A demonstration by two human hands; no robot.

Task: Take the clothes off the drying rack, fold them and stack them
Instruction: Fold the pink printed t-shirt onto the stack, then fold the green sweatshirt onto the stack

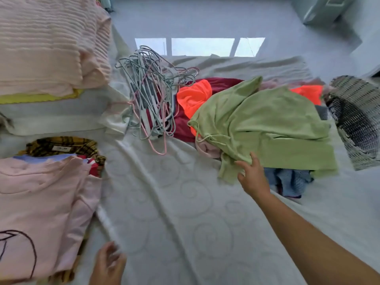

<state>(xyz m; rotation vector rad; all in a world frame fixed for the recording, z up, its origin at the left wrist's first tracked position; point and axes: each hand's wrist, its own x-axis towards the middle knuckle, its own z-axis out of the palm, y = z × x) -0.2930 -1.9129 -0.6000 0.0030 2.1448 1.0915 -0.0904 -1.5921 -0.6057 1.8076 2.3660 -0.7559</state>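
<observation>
Green top lies uppermost on the unfolded heap on the bed; right hand, fingers spread, touches its hem, likely to pull it clear. Left hand hovers open beside the pink stack.

The left hand is blurry and the bottom edge cuts off its wrist, so I cannot tell if it touches the bed. The green top covers most of the orange cloth, the dark red cloth and the blue cloth. The black and white cloth is blurry and cut off at the right edge, and the pink shirt runs off the left edge.
</observation>
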